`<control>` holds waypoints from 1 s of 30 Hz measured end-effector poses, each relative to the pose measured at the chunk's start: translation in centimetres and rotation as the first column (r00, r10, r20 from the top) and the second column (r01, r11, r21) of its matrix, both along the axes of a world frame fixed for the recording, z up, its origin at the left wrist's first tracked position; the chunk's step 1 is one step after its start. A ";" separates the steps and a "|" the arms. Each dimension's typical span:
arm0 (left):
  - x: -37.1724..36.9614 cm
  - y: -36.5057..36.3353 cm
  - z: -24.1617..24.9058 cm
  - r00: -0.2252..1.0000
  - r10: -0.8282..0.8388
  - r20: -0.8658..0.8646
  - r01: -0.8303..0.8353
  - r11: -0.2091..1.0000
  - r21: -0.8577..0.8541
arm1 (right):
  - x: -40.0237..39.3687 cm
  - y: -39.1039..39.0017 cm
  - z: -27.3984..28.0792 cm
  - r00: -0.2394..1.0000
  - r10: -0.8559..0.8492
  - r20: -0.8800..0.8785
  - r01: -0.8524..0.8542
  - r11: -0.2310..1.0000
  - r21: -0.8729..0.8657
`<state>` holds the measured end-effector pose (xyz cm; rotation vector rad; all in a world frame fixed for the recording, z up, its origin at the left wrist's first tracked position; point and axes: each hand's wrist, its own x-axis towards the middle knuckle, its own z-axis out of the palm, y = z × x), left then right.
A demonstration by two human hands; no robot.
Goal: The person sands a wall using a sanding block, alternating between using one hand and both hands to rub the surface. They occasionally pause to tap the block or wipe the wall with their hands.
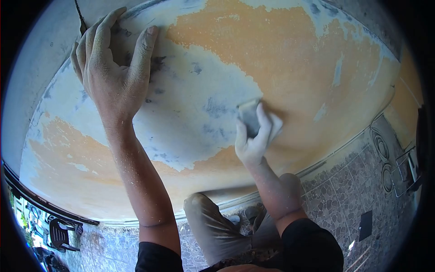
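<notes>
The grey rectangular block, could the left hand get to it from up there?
Probably yes: only patchy white-and-orange surface seems to lie between the dusty left hand and the grey block, though the right hand grips it.

No lettering, label, brand, number or sign can be read anywhere here.

From here I see black sleeves [312, 247] ending above both elbows, khaki-grey trousers [201, 226] creased along the thigh, and dust flecking the left hand [115, 79].
</notes>
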<state>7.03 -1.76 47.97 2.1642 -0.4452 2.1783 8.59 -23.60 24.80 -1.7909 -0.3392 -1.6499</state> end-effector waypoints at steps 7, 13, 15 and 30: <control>-0.2 -0.2 -0.4 0.999 -0.011 -0.053 0.011 1.000 -0.014 | -0.6 -0.1 -9.2 0.984 0.176 -0.034 -0.175 0.984 0.039; -0.2 -0.1 0.1 0.999 -0.031 -0.042 0.030 0.999 -0.026 | 1.2 -1.6 6.1 0.967 0.240 0.086 -0.254 0.938 0.235; -0.3 0.1 0.1 0.999 -0.028 -0.046 0.027 0.999 -0.026 | 1.4 -0.4 0.9 0.977 0.162 0.141 -0.184 0.971 0.154; 0.3 0.6 -0.1 1.000 -0.019 -0.011 0.018 0.999 -0.045 | 2.5 -2.6 6.4 0.984 0.119 0.136 -0.137 0.982 0.132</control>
